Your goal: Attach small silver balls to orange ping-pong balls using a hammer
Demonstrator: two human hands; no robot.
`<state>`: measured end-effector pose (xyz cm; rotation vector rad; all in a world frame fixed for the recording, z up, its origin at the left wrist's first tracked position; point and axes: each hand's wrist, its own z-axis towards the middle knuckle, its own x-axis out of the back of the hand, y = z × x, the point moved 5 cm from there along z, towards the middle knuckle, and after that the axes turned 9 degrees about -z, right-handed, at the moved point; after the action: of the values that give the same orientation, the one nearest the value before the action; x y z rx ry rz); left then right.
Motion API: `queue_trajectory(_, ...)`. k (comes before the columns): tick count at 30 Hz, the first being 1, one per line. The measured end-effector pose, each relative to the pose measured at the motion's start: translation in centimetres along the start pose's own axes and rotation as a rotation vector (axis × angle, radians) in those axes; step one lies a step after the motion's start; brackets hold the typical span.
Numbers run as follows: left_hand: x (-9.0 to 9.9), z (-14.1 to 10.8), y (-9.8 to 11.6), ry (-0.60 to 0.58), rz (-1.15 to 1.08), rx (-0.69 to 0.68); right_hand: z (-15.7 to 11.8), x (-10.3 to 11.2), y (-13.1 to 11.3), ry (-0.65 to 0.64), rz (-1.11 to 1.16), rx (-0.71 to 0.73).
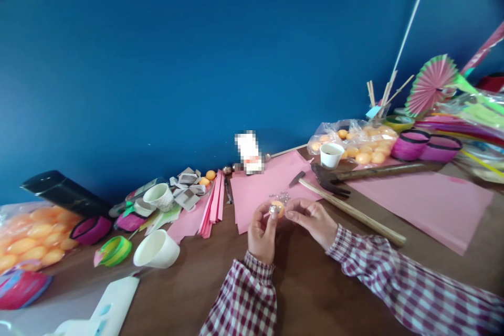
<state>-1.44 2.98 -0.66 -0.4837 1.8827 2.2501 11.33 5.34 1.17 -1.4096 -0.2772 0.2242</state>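
My left hand [261,236] grips a small orange ball [280,207], thumb and fingers around it. A shiny silvery piece [274,209] shows on the ball's near side, beside my thumb; its kind is too small to tell. My right hand [317,221] is just to the right, thumb and index finger pinched close to the ball. Whatever sits in that pinch, if anything, is too small to make out. Several tiny silvery bits [284,196] lie right behind the ball on a pink paper sheet [252,194].
A hammer [354,210] and a claw hammer [378,170] lie to the right. Bagged orange balls stand at far left [39,231] and back right [370,142]. White cups [156,249], pink strips [212,205] and a hot glue gun [106,310] are leftward. A blue partition [197,63] rises behind.
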Motion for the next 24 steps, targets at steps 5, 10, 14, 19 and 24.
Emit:
queue_trajectory(5, -0.17, 0.03, 0.33, -0.003, 0.033, -0.015, 0.1, 0.07, 0.12, -0.032, 0.022, 0.037)
queue_trajectory(10, -0.39, -0.11, 0.6, -0.028, 0.067, -0.026, 0.14, 0.03, 0.36, -0.049, 0.07, 0.002)
queue_trajectory(14, -0.42, -0.13, 0.67, -0.044, 0.087, -0.038, 0.08, -0.25, 0.3, -0.076, 0.084, -0.022)
queue_trajectory(19, -0.43, -0.08, 0.75, -0.047, 0.086, -0.048, 0.03, -0.34, 0.19, -0.08, 0.076, -0.022)
queue_trajectory(24, -0.4, -0.1, 0.97, -0.027, 0.103, -0.062, 0.03, -0.37, 0.14, -0.087, 0.087, -0.026)
